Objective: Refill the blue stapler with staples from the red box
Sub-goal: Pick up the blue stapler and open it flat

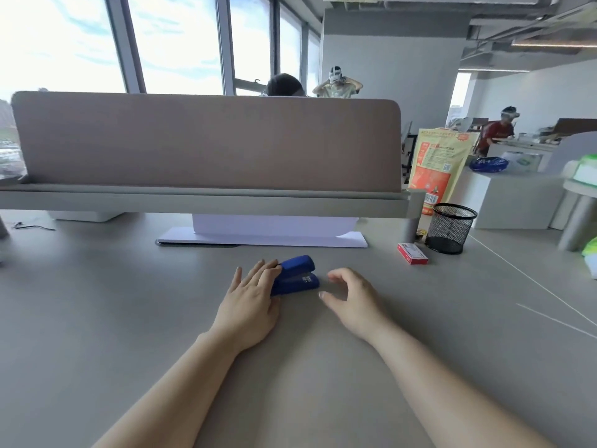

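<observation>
The blue stapler (pixel 295 275) lies on the counter (pixel 129 318); left hand (pixel 250 305) fingers rest open against its rear end. It is probably rigid and light (grasp its sides). Right hand (pixel 350 300) hovers open, empty, just right of it; the red box (pixel 412 253) sits farther right.

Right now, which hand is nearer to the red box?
Right. The right hand hovers open just right of the blue stapler, with bare desk between it and the red box. The left hand rests against the stapler's far side, farther away.
</observation>
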`<state>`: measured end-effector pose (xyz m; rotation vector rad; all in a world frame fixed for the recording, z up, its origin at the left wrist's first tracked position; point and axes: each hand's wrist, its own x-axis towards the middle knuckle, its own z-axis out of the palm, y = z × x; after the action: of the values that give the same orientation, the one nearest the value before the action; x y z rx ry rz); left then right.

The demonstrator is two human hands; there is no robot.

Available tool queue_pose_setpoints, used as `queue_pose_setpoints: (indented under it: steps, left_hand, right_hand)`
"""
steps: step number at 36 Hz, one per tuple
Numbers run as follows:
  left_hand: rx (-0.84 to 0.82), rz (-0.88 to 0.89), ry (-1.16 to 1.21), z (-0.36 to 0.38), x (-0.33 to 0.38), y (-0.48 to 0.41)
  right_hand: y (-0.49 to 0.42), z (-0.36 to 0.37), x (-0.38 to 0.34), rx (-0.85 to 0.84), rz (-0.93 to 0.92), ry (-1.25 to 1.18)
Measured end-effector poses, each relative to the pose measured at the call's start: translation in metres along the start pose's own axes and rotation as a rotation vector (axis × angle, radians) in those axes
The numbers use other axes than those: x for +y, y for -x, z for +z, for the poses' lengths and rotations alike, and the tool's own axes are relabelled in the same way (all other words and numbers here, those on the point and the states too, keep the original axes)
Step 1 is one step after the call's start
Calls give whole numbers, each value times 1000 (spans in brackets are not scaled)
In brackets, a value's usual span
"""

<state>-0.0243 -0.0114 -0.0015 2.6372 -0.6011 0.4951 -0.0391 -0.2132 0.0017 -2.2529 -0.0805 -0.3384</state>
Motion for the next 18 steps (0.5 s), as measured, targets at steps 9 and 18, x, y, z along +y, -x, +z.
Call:
queue_pose_setpoints:
  steps: [9, 18]
  left_hand:
    - [153, -129, 119, 3, 33, 0]
    - [155, -43, 119, 9, 25, -9]
  right_hand:
    - [-2, 1, -1, -95, 55, -226]
    - [-4, 0, -1, -107, 78, -289]
